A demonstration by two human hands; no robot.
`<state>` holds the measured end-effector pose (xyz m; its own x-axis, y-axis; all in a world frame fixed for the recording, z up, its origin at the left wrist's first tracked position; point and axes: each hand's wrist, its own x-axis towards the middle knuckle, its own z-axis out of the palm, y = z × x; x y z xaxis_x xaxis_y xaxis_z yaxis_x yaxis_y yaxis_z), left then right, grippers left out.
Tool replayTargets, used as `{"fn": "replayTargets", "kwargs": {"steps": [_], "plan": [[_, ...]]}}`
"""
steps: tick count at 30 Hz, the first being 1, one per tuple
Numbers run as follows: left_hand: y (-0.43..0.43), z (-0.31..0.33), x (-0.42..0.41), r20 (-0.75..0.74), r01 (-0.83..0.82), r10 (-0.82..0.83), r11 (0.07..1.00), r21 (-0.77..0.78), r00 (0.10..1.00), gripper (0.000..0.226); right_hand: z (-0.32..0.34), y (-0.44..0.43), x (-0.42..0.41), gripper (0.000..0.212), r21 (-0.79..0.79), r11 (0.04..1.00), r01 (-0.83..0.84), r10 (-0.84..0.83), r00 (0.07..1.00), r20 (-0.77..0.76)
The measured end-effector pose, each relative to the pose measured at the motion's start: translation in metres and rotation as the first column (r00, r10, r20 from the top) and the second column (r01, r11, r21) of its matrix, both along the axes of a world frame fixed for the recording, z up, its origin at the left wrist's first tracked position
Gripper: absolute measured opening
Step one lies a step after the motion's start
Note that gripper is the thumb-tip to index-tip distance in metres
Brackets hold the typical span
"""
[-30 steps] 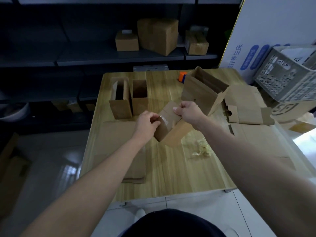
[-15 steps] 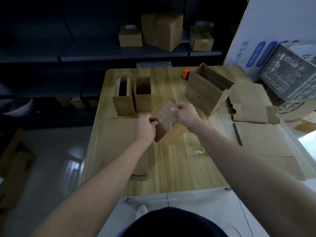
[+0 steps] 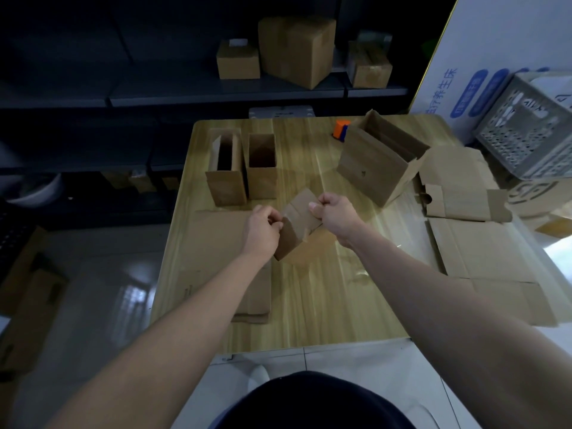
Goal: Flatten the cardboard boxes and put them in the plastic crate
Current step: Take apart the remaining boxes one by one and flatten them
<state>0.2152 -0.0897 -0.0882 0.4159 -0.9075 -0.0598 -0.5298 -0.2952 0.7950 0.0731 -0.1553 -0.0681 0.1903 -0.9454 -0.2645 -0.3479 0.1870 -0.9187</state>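
Note:
A small brown cardboard box (image 3: pixel 295 226) is held tilted above the middle of the wooden table (image 3: pixel 325 311). My left hand (image 3: pixel 261 226) pinches its left upper edge. My right hand (image 3: pixel 335 213) grips its top flap from the right. Two narrow open boxes (image 3: pixel 227 181) (image 3: pixel 262 176) stand upright behind my hands. A larger open box (image 3: pixel 376 164) leans at the back right. Flattened cardboard lies on the left (image 3: pixel 216 252) and on the right (image 3: pixel 476 255) of the table. The grey plastic crate (image 3: pixel 532 134) sits tilted beyond the table's right edge.
A small orange and blue object (image 3: pixel 340 130) sits near the table's far edge. Dark shelves behind hold closed cardboard boxes (image 3: pixel 297 49). A white printed panel (image 3: pixel 495 44) leans at the right. More cardboard lies on the floor at the left (image 3: pixel 28 292).
The camera view shifted slightly. Both hands stay on the small box and have drawn a little closer together, turning it slightly.

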Motion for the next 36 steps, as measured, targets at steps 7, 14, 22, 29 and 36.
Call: {"fn": "replayTargets", "kwargs": {"steps": [7, 14, 22, 29, 36], "plan": [[0.005, -0.014, 0.000, -0.059, 0.039, -0.042, 0.998, -0.040, 0.997, 0.010, -0.024, 0.004, -0.002, 0.025, 0.084, 0.996, -0.028, 0.030, 0.999, -0.020], [-0.002, -0.022, -0.008, -0.055, 0.098, -0.100, 0.994, -0.040, 0.994, 0.005, -0.034, -0.001, -0.010, 0.022, 0.106, 0.994, -0.004, 0.008, 0.999, -0.041], [0.003, -0.030, -0.003, 0.000, 0.209, -0.210, 0.975, -0.075, 0.978, 0.012, -0.031, -0.006, -0.009, 0.027, 0.058, 0.997, -0.056, 0.063, 0.990, -0.128], [0.009, -0.036, 0.000, -0.032, 0.151, -0.160, 0.970, -0.191, 0.987, 0.020, -0.032, -0.009, -0.007, 0.023, 0.028, 0.997, -0.076, 0.080, 0.980, -0.184], [0.005, -0.039, -0.001, -0.052, 0.116, -0.128, 0.974, -0.196, 0.990, 0.004, -0.033, -0.009, -0.005, 0.028, 0.011, 0.997, -0.072, 0.073, 0.970, -0.230]]}}
